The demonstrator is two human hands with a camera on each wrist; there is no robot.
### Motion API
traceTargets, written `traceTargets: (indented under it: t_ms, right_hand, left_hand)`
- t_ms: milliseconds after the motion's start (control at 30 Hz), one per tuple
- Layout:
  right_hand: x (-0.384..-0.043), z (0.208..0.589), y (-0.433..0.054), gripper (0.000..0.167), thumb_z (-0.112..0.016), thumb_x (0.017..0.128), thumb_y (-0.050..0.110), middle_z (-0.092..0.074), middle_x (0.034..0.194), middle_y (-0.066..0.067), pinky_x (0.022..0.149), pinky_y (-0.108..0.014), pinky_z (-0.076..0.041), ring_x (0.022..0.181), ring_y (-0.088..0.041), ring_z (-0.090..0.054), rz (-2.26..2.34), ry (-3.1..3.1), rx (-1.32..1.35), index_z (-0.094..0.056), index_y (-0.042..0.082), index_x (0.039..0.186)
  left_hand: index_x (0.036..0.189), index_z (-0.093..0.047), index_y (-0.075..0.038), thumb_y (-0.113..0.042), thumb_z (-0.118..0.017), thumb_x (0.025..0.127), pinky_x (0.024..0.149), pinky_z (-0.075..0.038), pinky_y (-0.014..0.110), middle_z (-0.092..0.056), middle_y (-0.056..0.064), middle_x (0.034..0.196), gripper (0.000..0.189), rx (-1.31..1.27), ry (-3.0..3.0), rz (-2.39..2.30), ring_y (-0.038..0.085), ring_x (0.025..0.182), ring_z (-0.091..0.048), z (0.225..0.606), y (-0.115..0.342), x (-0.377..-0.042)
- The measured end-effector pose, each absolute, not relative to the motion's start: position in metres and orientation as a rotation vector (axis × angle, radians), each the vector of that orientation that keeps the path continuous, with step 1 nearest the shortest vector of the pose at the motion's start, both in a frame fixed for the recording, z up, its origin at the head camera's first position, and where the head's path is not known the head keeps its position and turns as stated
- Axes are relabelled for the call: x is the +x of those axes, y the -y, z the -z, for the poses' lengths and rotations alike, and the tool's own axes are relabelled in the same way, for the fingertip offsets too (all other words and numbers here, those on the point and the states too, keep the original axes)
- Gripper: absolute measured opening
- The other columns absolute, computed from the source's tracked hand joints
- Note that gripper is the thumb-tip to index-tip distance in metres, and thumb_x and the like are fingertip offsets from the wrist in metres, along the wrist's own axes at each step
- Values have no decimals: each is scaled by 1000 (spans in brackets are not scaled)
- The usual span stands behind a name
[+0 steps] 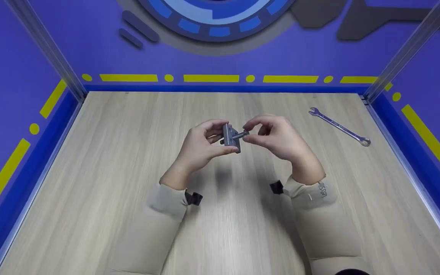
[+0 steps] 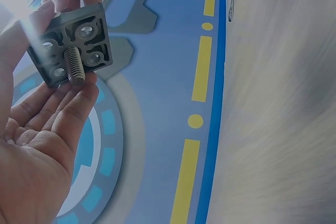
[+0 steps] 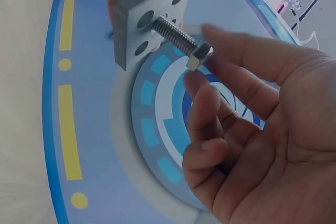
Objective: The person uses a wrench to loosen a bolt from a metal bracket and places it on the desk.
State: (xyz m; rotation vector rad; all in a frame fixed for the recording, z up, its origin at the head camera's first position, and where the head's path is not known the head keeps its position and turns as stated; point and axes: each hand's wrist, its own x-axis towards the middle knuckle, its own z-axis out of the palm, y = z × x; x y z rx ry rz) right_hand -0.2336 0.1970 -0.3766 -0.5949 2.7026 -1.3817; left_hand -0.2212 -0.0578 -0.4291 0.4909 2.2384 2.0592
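Note:
In the head view my left hand [image 1: 200, 146] holds a small square grey plate [image 1: 227, 134] by opposite edges, between thumb and fingers, above the table. A hex bolt [image 1: 240, 135] runs through the plate's middle. Its threaded end sticks out of the ribbed face in the left wrist view, where four-corner holes show around the bolt [image 2: 75, 66]. My right hand [image 1: 281, 137] pinches the bolt's head between thumb and fingertips. In the right wrist view the head [image 3: 199, 56] stands well off the plate's flat face [image 3: 131, 30], with bare thread between.
A combination wrench [image 1: 338, 125] lies on the wooden tabletop [image 1: 128, 126] at the right, beyond my right hand. Blue panels with yellow dashes [image 1: 211, 78] and metal posts [image 1: 407, 53] enclose the table at the back and sides.

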Motion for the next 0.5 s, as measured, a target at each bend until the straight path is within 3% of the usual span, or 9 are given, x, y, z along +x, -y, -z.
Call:
traceTargets:
  t_ms: [100, 267, 367, 500]
  right_hand:
    - [-234, 376, -196, 18, -83, 105, 31, -73, 86, 2, 59, -23, -50, 71, -15, -60, 1371, -2707, -517, -87, 14, 108]
    - [-236, 379, -193, 44, -73, 110, 49, -70, 73, 5, 59, -26, -50, 66, -15, -62, 1311, -2705, -396, -82, 13, 86]
    - [-236, 380, -192, 49, -72, 110, 51, -68, 68, 7, 57, -26, -47, 63, -15, -61, 1302, -2692, -371, -79, 13, 79]
    - [-235, 380, -192, 42, -75, 109, 45, -67, 70, 8, 59, -24, -48, 65, -15, -61, 1314, -2685, -408, -81, 12, 84]
  left_hand:
    - [151, -68, -5, -14, -104, 83, 120, -62, 25, -76, 13, 144, 78, 482, -2239, -2065, 27, 140, -74, 429, 58, -221]
    - [152, -66, -2, -12, -104, 81, 121, -62, 29, -75, 13, 145, 81, 484, -2236, -2066, 28, 140, -74, 429, 56, -220]
    - [153, -66, -1, -12, -105, 81, 120, -62, 28, -75, 14, 145, 82, 489, -2240, -2062, 28, 140, -74, 429, 55, -220]
    - [151, -68, -4, -12, -104, 81, 118, -62, 24, -75, 13, 144, 79, 493, -2246, -2061, 28, 139, -74, 429, 56, -221]
